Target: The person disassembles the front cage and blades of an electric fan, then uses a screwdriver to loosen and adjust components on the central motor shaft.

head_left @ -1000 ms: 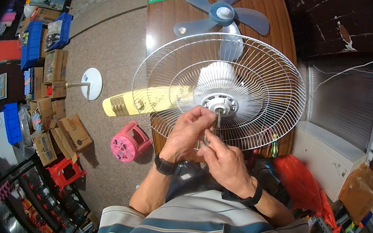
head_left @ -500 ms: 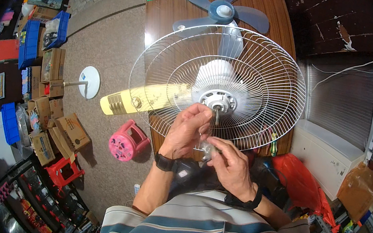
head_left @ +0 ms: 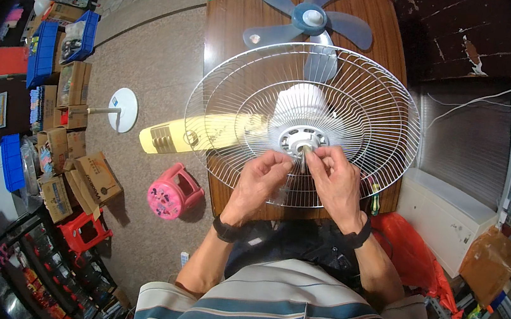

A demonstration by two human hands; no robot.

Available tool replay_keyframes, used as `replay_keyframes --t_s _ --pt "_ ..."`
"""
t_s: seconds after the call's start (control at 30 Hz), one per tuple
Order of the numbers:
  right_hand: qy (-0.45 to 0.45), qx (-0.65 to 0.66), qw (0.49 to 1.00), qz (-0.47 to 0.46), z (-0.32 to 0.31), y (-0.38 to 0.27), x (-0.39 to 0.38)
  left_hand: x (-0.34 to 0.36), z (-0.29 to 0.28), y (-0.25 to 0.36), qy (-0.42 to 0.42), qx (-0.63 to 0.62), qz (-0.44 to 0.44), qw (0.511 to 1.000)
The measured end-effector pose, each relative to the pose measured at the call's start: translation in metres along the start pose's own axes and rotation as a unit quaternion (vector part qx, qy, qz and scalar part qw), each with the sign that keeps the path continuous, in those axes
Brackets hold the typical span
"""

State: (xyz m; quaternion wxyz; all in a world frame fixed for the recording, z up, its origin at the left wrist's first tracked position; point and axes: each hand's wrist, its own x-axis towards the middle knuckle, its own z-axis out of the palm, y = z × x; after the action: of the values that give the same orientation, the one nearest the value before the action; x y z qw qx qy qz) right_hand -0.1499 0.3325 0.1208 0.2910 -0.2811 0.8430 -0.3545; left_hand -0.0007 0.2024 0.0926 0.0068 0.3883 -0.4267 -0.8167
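Note:
A white wire fan guard [head_left: 393,95] stands in front of me on the table, with the motor's white hub [head_left: 297,138] at its centre. My right hand [head_left: 336,185] pinches at the metal shaft that sticks out of the hub; the small part in its fingertips is hidden. Beside it, just left of the shaft, my left hand [head_left: 259,184] is closed. A blurred, see-through scrap, apparently a small clear plastic bag [head_left: 278,194], hangs below its fingers. The yellow fan stand [head_left: 172,136] lies leftward from behind the guard. Beyond the guard lies a blue-grey fan blade [head_left: 275,36].
The brown wooden table [head_left: 379,63] carries these parts. A pink stool [head_left: 166,198] and a round white base with a pole [head_left: 124,110] are on the floor at left, near cardboard boxes [head_left: 97,178]. A white cabinet [head_left: 443,211] and red plastic bag [head_left: 410,249] are at right.
My right hand has moved up from the small clear bag to the shaft at the hub. My left hand has drawn back slightly from the shaft.

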Motion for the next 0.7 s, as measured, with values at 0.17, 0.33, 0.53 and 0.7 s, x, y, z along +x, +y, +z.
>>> replay_keyframes --t_s 0.17,0.33,0.53,0.7 --pt "0.056 -0.030 0.995 -0.073 0.015 0.009 0.006 -0.004 0.002 0.000 -0.008 0.010 0.013 1.000" --pt "0.031 0.048 0.997 -0.046 0.009 0.013 -0.003 -0.005 -0.001 0.006 0.005 0.019 -0.002 1.000" --pt "-0.021 0.127 0.991 0.041 0.012 0.020 -0.030 -0.004 -0.001 0.001 0.018 0.050 0.043 0.998" --pt "-0.031 0.212 0.974 0.071 0.020 0.025 -0.040 -0.002 0.003 -0.008 0.044 0.098 0.069 0.992"
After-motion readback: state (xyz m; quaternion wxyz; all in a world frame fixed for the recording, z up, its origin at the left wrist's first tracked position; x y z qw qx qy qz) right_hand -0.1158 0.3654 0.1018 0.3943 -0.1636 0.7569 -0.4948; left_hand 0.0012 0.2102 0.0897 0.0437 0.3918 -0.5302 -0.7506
